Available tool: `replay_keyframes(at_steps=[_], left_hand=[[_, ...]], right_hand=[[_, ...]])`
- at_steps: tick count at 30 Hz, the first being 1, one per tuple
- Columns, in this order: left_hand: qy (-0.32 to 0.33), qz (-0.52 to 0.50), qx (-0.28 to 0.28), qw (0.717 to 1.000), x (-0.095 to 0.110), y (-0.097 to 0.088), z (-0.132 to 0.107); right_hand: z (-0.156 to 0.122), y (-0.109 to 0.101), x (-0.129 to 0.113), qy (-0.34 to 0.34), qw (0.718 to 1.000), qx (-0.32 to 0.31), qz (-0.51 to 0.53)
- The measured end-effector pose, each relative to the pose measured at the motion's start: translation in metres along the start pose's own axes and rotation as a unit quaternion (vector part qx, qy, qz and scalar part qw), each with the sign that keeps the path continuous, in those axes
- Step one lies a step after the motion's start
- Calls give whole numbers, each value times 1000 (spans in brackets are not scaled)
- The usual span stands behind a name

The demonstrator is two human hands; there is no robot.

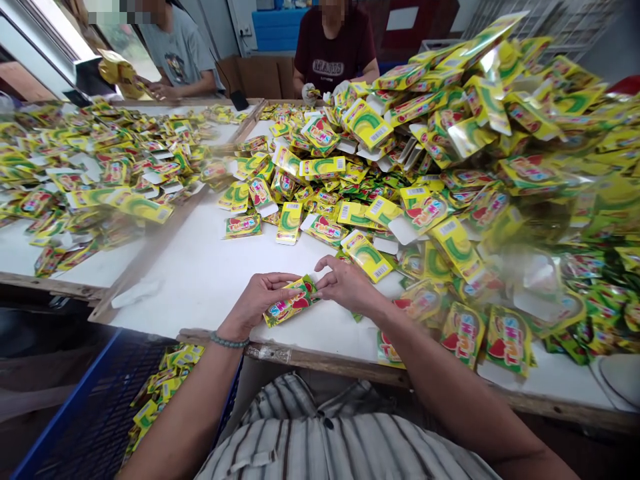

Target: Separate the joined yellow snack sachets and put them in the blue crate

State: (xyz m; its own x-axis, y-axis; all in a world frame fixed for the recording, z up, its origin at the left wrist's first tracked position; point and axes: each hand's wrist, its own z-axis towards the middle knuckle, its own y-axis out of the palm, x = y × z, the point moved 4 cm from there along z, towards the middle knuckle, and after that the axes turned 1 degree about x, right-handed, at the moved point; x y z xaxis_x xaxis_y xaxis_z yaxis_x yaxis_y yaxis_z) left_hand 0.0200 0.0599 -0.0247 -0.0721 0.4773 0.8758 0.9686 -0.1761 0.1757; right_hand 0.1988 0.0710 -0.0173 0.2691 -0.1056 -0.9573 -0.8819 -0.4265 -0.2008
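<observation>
Over the white tabletop near its front edge, my left hand grips a small yellow-green candy box with red watermelon pictures and colourful lettering. The box lies tilted, thumb across its front. At its right end, the fingers of my right hand pinch together at the box's end. Whether a flap or a small packet sits between them is hidden. Just beyond my hands lie more candy boxes, among them a yellow one beside my right wrist and one standing apart toward the middle.
A tall heap of boxes rises at the right, with small green packets by it. A wooden divider separates another pile at left. A blue crate with boxes stands below. Two people work across the table.
</observation>
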Motion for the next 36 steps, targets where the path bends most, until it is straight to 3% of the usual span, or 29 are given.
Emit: replay_keyframes(at_steps=[6, 12, 19, 25, 30, 33, 36], left_hand=[[-3, -31, 22, 999, 2, 0, 2], [-40, -61, -31, 997, 3, -1, -2], [-41, -54, -26, 997, 1, -2, 0], [-51, -52, -16, 997, 2, -1, 0], [-48, -57, -24, 997, 1, -1, 0], [-26, -58, -6, 998, 1, 0, 2], [-1, -57, 15, 998, 1, 2, 3]], right_hand=[[2, 5, -3, -35, 999, 27, 10], [-2, -3, -3, 2, 990, -33, 139], [-5, -14, -5, -51, 999, 9, 4], [-5, -10, -10, -75, 997, 3, -30], [-10, -1, -22, -108, 981, 32, -156], [-9, 2, -20, -105, 983, 34, -145], [-6, 0, -13, -76, 996, 30, -40]])
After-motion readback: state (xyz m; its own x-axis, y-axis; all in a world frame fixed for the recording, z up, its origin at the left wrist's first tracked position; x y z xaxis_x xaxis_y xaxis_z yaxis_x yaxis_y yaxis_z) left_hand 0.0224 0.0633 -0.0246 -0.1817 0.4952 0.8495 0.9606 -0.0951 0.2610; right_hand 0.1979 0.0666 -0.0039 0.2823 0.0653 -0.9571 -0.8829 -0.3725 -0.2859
